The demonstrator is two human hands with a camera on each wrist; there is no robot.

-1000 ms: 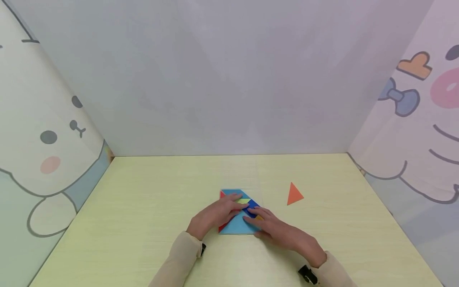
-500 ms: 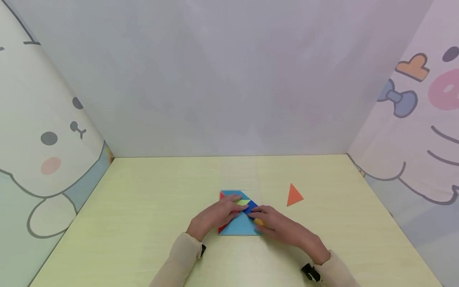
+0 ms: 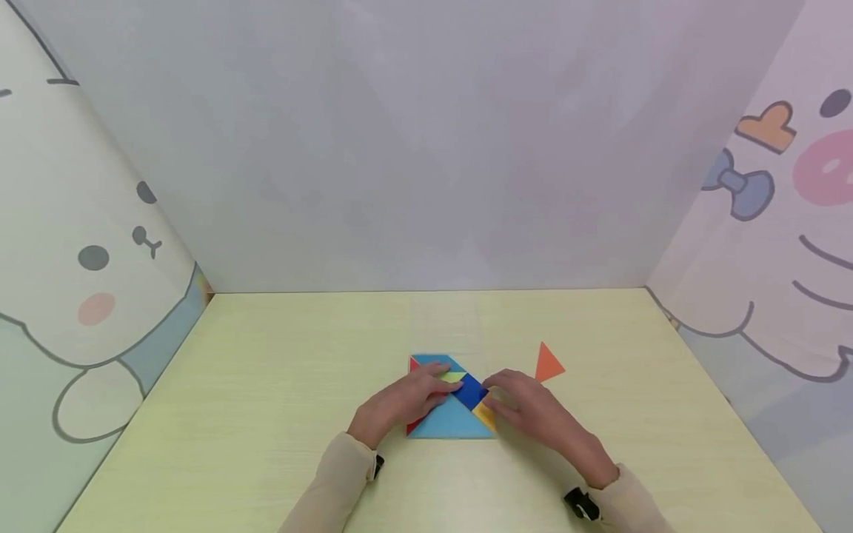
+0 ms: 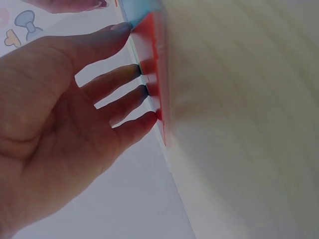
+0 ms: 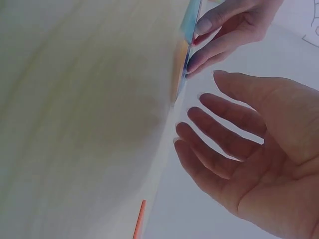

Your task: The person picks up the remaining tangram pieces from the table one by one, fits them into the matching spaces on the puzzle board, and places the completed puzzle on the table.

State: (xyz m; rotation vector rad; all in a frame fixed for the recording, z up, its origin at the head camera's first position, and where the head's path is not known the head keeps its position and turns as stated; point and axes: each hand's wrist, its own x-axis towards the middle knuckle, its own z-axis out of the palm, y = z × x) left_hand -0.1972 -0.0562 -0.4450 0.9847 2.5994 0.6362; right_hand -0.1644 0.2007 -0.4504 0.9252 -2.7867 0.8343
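Note:
Flat colored tangram pieces lie together in a shape with a slanted right side: a large light blue piece (image 3: 443, 422) in front, a dark blue piece (image 3: 470, 390), a yellow triangle (image 3: 485, 414), a lime piece (image 3: 453, 376), a blue piece (image 3: 426, 358) at the back, and red along the left. My left hand (image 3: 398, 400) rests its fingertips on them, covering the middle. In the left wrist view its fingers touch the red piece (image 4: 148, 42). My right hand (image 3: 536, 407) hovers just right of the yellow triangle, fingers loosely bent and holding nothing in the right wrist view.
An orange triangle (image 3: 549, 363) lies apart on the light wooden table (image 3: 300, 355), behind and right of the shape. A plain pale wall (image 3: 426, 148) stands at the table's back edge, with cartoon-printed panels on both sides.
My right hand has drawn back off the pieces, to the right and away from my body, uncovering the dark blue piece and yellow triangle. The left hand stays in place.

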